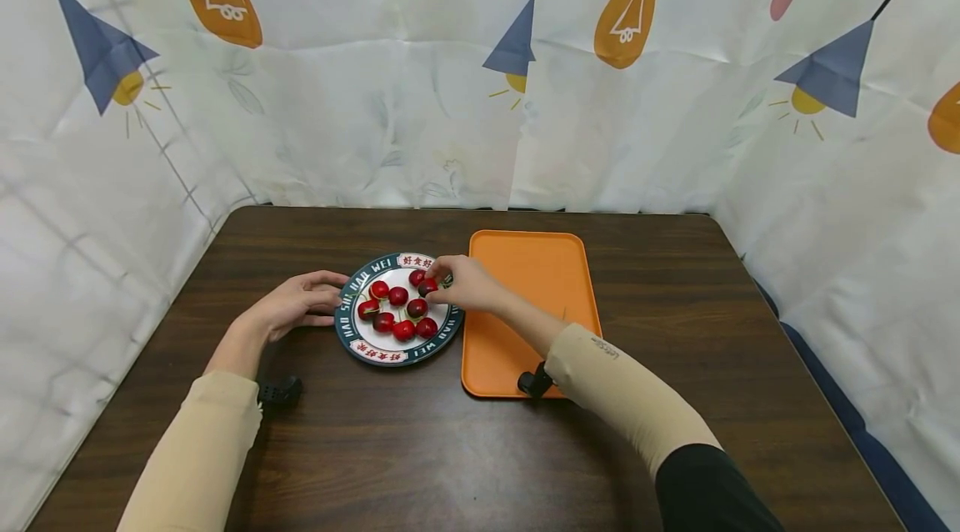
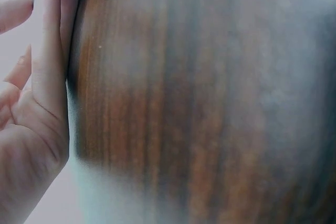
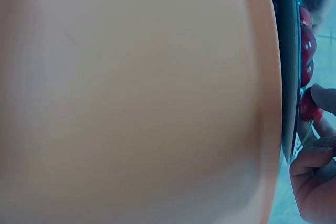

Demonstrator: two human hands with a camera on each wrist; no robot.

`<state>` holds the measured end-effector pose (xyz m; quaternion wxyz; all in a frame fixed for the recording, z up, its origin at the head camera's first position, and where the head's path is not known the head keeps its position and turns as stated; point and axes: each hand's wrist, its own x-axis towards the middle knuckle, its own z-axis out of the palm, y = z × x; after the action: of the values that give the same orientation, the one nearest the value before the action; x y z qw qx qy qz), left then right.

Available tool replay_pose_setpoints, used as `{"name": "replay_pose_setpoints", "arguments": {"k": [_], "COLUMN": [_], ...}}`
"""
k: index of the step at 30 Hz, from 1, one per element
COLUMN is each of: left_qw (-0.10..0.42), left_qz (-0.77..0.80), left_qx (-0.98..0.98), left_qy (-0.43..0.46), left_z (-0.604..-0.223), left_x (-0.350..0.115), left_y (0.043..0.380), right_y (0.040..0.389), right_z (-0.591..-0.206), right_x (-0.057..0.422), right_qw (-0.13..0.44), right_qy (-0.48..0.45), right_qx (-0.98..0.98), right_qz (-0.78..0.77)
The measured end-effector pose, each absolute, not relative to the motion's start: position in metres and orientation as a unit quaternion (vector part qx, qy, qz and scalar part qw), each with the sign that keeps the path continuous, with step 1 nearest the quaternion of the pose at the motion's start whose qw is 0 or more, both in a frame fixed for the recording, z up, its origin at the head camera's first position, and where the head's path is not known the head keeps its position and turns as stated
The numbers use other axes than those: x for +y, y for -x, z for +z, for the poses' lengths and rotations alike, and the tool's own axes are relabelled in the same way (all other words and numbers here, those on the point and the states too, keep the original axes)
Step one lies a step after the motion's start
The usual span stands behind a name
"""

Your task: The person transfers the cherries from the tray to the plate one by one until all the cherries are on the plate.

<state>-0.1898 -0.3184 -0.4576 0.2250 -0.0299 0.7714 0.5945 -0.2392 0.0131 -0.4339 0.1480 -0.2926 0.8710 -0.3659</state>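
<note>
A round plate [image 1: 347, 333] with a dark teal, lettered rim holds several red cherries [image 1: 403, 330], some with green stems. My left hand [image 1: 298, 304] reaches to the plate's left rim, fingers extended and fingertips right at the edge. In the left wrist view, the left hand's fingers [image 2: 46, 51] point up toward the rim. My right hand [image 1: 467, 285] is over the plate's right side and pinches a dark red cherry [image 3: 311, 104] between thumb and fingers; its green stem hangs beside the fingers. The other cherries lie behind it in the right wrist view.
An orange rectangular tray [image 1: 527, 265] lies right of the plate, under my right forearm. Both stand on a dark brown wooden table [image 1: 360, 457]. A white patterned curtain [image 1: 330, 123] hangs behind and at the sides.
</note>
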Motion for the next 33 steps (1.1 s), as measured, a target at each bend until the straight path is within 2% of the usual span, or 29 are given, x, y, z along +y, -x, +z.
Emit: {"name": "replay_pose_setpoints", "arguments": {"k": [21,33], "left_qw": [0.226,0.226], "left_qz": [0.596,0.595], "left_qx": [0.770,0.771], "left_qy": [0.035,0.033], "left_z": [-0.458,-0.456], "left_x": [-0.318,-0.318], "left_y": [0.190,0.190], "right_y": [0.240,0.240], "right_z": [-0.433,-0.426], "right_x": [-0.003,0.013], "right_qw": [0.152,0.138], "right_qy": [0.300,0.311], "right_qx": [0.874,0.862], "right_qz": [-0.350,-0.375]}}
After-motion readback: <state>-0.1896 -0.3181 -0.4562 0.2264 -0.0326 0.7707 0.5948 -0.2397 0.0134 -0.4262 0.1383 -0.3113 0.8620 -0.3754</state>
